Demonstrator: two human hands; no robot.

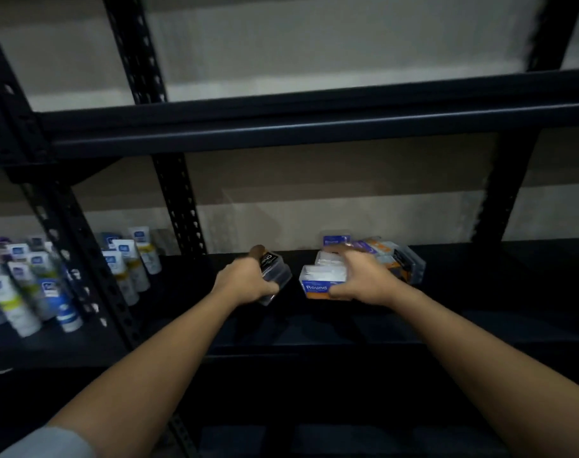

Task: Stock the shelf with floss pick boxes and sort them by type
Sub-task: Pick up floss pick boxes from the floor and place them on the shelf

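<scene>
Left hand grips dark box | right hand grips Round box | shelf bare rightward

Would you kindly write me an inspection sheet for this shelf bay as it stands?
Surface: dark shelf, dimly lit.
Job's things: black-label box at centre; blue "Round" box in front of a heap of boxes to its right.
Clutter: nothing seen.
Grips: left hand holds the black-label box; right hand grips the "Round" box.
Cables: nothing seen.
Surroundings: tubes standing in the bay to the left; black uprights; pale wall behind.
</scene>
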